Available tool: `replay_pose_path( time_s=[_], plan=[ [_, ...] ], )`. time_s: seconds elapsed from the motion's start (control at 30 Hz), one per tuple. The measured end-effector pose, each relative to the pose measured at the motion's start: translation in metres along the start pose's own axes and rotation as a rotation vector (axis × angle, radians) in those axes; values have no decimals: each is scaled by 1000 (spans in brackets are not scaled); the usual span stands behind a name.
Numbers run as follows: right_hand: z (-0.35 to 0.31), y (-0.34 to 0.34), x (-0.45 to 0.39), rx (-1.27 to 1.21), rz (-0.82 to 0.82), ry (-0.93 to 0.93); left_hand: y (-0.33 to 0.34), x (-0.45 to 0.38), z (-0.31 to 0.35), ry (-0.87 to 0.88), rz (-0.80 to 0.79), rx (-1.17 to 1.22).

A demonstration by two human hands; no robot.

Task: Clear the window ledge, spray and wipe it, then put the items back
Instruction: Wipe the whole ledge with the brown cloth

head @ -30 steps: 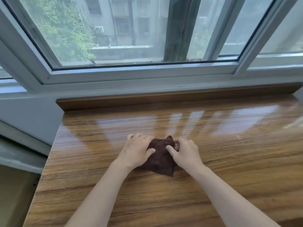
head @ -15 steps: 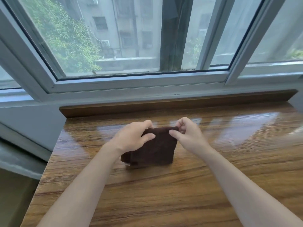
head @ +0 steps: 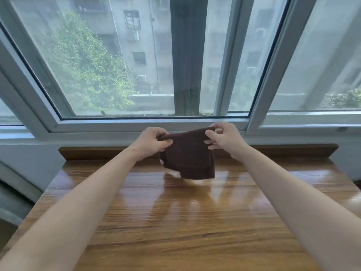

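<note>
Holding cloth (head: pixel 188 153) up by top corners, left hand (head: pixel 150 142) and right hand (head: pixel 224 138) pinching, my arms outstretched; cloth hangs over ledge (head: pixel 175 222) near back edge.

We see the window ledge (head: pixel 175 222) stretching away below us, with its raised back strip (head: pixel 97 152) at the far edge and the window frame (head: pixel 136 125) behind that. Above the ledge's far part hangs the cloth (head: pixel 188 155), clear of the surface. Our left hand (head: pixel 151 142) pinches its upper left corner; our right hand (head: pixel 222 137) pinches its upper right corner. Beyond the glass, a tree (head: pixel 88 67) stands left of a building (head: pixel 140 45).
</note>
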State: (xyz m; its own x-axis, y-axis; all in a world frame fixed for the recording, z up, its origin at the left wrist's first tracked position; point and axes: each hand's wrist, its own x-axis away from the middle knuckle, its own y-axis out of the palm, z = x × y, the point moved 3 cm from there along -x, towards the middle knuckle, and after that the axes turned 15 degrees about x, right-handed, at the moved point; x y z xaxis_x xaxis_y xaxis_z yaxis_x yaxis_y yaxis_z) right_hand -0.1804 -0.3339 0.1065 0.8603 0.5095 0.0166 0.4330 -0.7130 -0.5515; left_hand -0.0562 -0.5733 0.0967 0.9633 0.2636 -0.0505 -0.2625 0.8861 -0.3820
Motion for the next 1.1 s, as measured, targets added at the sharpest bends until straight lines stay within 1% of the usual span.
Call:
replay_pose_path(
  time_s=[0.07,0.17,0.27,0.33,0.47,0.53,0.6,0.73,0.83,0.87,0.9,0.97,1.0,1.03,1.1],
  plan=[
    [6,-4,-8,-12,17,-24,6,-8,-2,33,72,-40],
    [26,-2,-5,25,-27,-51,19,-2,-13,16,72,-70],
    [58,8,11,65,-107,-24,37,21,-36,-28,3,-159],
    [80,18,26,118,-161,4,49,39,-52,-68,-64,-176],
    [120,42,54,120,-246,109,75,69,-84,-197,-169,-116],
    [132,48,60,129,-256,143,82,74,-95,-208,-169,-82],
    [138,52,57,128,-232,179,84,69,-104,-217,-125,-24],
    [126,56,29,122,-144,227,82,39,-112,-266,25,55],
    [117,58,-3,211,-62,290,77,8,-118,-310,150,85],
    [117,59,-12,254,-57,323,76,0,-120,-331,184,42],
    [118,61,-19,326,-81,353,75,-6,-122,-368,215,-62],
    [123,65,-25,562,-161,398,75,-9,-127,-471,249,-346],
    [126,68,-25,636,-187,423,77,-8,-131,-531,264,-436],
    [129,73,-25,655,-202,447,78,-5,-136,-607,276,-454],
    [129,82,-24,592,-217,503,83,-1,-144,-722,290,-368]
  ],
)
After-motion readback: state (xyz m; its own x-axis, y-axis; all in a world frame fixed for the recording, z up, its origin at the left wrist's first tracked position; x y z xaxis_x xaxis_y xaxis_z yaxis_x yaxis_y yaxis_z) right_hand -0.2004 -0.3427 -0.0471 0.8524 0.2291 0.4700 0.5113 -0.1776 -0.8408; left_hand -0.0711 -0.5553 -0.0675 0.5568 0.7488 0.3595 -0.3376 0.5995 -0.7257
